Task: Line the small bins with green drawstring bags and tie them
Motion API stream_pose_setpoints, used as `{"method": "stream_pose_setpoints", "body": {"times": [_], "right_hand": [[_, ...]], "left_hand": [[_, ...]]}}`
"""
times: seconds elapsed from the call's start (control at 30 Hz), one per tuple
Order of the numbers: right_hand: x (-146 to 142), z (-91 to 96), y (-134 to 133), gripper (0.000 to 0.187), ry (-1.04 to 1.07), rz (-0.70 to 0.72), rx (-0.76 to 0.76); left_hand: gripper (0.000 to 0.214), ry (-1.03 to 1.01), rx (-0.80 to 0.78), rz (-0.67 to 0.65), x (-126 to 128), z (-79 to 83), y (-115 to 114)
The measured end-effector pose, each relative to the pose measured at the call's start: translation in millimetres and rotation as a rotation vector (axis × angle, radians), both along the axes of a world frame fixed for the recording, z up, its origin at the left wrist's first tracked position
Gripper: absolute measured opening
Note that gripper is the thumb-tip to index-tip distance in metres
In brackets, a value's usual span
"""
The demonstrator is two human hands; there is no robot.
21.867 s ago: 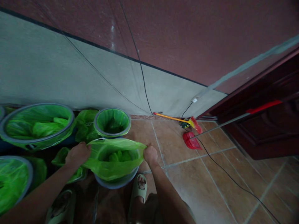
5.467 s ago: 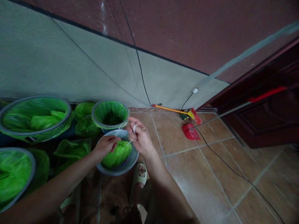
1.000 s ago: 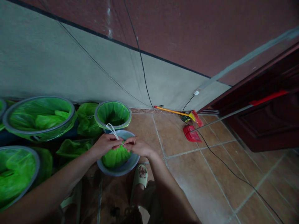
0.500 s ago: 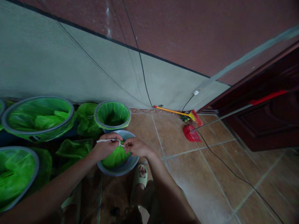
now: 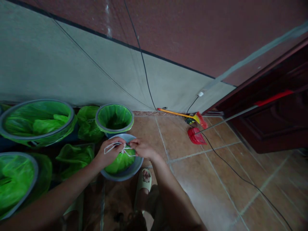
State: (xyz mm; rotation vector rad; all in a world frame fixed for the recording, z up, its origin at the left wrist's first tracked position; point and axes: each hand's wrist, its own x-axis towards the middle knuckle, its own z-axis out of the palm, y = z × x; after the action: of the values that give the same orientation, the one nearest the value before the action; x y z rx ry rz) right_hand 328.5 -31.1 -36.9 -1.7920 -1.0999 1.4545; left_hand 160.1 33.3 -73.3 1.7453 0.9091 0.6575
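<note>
A green mesh bag (image 5: 119, 164) sits in a grey-blue basin (image 5: 111, 175) on the floor, its neck gathered at the top. White drawstring (image 5: 130, 154) loops out on both sides of that neck. My left hand (image 5: 111, 151) is closed with the string pinched between thumb and fingers, one loop lying over its back. Close beside it, my right hand (image 5: 142, 149) pinches the string at the right of the gathered neck, its fingertips partly hidden. Both hands are over the basin, almost touching.
Bins lined with green mesh stand at left: a large one (image 5: 72, 119), a smaller one (image 5: 132, 119) by the wall, and one nearer (image 5: 36, 170). More green mesh (image 5: 72, 158) lies between them. A red dustpan (image 5: 196, 136), a yellow-handled broom (image 5: 178, 113) and a black cable (image 5: 231, 166) are to the right.
The white string, earlier stretched out leftward as one strip, now forms loops to both sides of the bag's neck. My right hand has shifted slightly up and right.
</note>
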Motion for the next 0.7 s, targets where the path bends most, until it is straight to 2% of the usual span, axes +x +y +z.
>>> {"method": "stream_pose_setpoints", "body": {"times": [0.1,0.2,0.37,0.43,0.53,0.7], "right_hand": [[-3.7,-5.2,-0.2,0.018,0.084,0.049,0.017],[-7.2,-3.8,0.1,0.013,0.124,-0.017,0.026],[-7.4,-7.1,2.7,0.016,0.095,-0.071,0.037],[-6.7,-10.8,4.0,0.013,0.005,-0.058,0.05],[-8.0,-11.2,5.2,0.018,-0.259,0.03,0.097],[-15.3,-3.7,4.8,0.029,-0.718,0.217,0.102]], "left_hand": [[0.023,-0.007,0.008,-0.015,0.1,-3.2,2.2],[0.023,-0.015,0.012,-0.023,0.0,-2.4,4.4],[0.024,0.054,-0.015,-0.038,-0.8,8.0,5.1],[0.026,0.043,-0.056,-0.076,-0.7,7.3,5.2],[0.027,0.027,-0.094,-0.101,-0.1,-2.1,5.4],[0.024,0.083,0.036,-0.108,-2.0,-19.7,5.9]]}}
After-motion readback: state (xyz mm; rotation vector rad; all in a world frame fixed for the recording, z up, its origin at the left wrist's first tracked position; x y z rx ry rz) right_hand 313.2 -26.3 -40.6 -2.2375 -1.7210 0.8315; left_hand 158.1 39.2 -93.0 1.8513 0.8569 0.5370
